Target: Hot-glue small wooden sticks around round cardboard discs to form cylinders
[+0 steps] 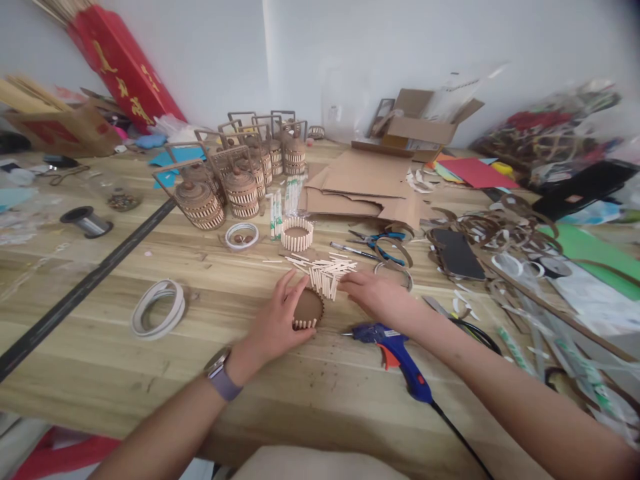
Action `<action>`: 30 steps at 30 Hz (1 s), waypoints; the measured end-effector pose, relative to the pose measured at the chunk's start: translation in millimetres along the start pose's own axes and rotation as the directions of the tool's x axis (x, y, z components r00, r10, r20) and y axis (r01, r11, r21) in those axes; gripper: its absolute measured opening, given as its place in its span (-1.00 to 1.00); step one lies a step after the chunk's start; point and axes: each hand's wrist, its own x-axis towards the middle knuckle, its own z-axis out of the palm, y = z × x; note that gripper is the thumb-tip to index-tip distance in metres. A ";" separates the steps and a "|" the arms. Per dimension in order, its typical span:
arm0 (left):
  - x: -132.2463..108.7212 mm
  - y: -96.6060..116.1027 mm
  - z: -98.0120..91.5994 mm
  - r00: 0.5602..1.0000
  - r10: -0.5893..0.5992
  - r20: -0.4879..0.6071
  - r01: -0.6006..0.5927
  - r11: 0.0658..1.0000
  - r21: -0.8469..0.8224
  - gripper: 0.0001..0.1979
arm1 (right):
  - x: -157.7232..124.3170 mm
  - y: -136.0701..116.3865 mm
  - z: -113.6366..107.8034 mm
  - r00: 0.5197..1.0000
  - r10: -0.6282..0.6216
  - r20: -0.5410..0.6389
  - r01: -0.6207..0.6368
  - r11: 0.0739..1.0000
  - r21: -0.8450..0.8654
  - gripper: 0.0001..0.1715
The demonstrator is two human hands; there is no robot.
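Observation:
My left hand (273, 312) curls around the left side of a round brown cardboard base (309, 307), thumb at its near edge. Short wooden sticks stand along part of that rim. At the right edge of a loose pile of wooden sticks (325, 275), the fingers of my right hand (377, 297) are drawn together; whatever is between the fingertips is hidden. A finished ring of upright sticks (297, 235) stands just beyond the pile. Below my right forearm lies a blue hot glue gun (395, 350), its nozzle pointing left.
Several lantern-like stick baskets with handles (243, 190) stand at the back left. A roll of white tape (158, 309) lies left of my hand. Cardboard sheets (360, 180), pliers (385, 237), a phone (459, 253) and tangled brown strips (505, 227) spread across the right.

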 end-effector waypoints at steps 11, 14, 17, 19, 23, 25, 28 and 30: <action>1.0 -0.5 0.6 1.000 0.007 0.004 -0.006 1.000 -0.022 0.05 | 26.7 14.6 16.5 0.997 -0.079 0.002 0.079 0.995 -0.064 -0.63; 0.9 -0.1 0.8 1.000 -0.007 -0.002 0.007 0.999 -0.033 0.04 | 18.7 11.4 13.1 0.995 -0.030 -0.090 0.038 0.996 0.082 -0.66; 1.0 -0.3 0.2 1.000 -0.012 0.006 0.012 1.000 -0.029 0.04 | 10.3 -2.3 9.5 0.985 0.108 -0.138 -0.037 0.899 0.437 -0.82; 1.1 -0.7 -0.4 1.000 -0.009 0.015 0.010 0.999 -0.032 0.03 | 6.0 -15.1 8.5 0.984 0.162 -0.069 -0.083 0.772 0.631 -0.90; 1.4 -1.1 -1.0 1.000 -0.006 0.017 0.006 0.999 -0.036 0.02 | 4.5 -35.2 12.8 0.991 0.130 0.022 -0.103 0.657 0.747 -0.93; 1.6 -1.0 -0.7 1.000 -0.007 0.013 0.008 0.999 -0.032 0.02 | 6.7 -39.1 17.0 0.994 0.104 0.021 -0.088 0.695 0.713 -0.91; 2.0 -1.2 0.0 1.000 -0.007 0.005 0.007 0.999 -0.037 0.03 | 10.4 -39.9 22.3 0.997 0.079 0.005 -0.064 0.761 0.645 -0.90; 2.3 -1.6 0.4 1.000 0.000 -0.004 0.000 0.999 -0.042 0.03 | 12.0 -39.4 24.4 0.998 0.064 -0.004 -0.048 0.788 0.613 -0.89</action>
